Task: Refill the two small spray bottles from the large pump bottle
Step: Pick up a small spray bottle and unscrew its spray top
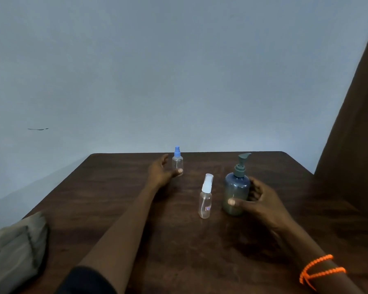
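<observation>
A small clear spray bottle with a blue cap [177,160] stands upright near the far edge of the dark wooden table [119,204]. My left hand [160,171] cups it from the left, thumb across its base. A second small clear spray bottle with a white cap [205,198] stands upright and untouched in the middle. To its right stands the large blue-grey pump bottle [236,189], nozzle pointing right. My right hand [261,203] wraps round its lower body, thumb in front and fingers behind it.
A brown curtain [353,128] hangs along the table's right side. A pale wall rises behind the far edge. A grey-beige cloth [15,251] lies at the near left corner. An orange cord bracelet [319,270] circles my right wrist.
</observation>
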Tool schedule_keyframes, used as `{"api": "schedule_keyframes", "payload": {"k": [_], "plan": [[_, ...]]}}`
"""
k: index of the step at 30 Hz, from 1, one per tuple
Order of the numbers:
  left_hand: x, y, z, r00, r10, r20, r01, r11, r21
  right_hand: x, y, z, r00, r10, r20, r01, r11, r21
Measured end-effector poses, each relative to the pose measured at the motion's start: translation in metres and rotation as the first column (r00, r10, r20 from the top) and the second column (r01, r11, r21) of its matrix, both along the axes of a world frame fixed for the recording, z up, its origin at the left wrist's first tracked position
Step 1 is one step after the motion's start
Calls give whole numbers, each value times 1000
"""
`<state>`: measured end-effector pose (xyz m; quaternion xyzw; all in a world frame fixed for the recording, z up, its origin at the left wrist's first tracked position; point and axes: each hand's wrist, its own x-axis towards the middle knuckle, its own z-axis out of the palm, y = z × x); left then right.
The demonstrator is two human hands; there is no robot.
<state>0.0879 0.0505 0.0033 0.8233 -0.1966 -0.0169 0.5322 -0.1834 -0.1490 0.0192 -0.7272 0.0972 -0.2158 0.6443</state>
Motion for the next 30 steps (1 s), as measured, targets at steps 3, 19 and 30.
{"api": "schedule_keyframes", "payload": {"k": [3, 19, 30], "plan": [[7, -17, -3, 999, -47, -2, 47, 999, -9, 0, 1, 2, 1000, 2, 5, -2, 1000, -10], [-95, 60, -10, 992, -77, 101, 74, 997, 30, 1, 9, -10, 997, -68, 33, 70, 995, -65], [-127, 67, -12, 989, -79, 121, 74, 996, 47, -1, 7, -18, 996, -86, 33, 88, 993, -83]]}}
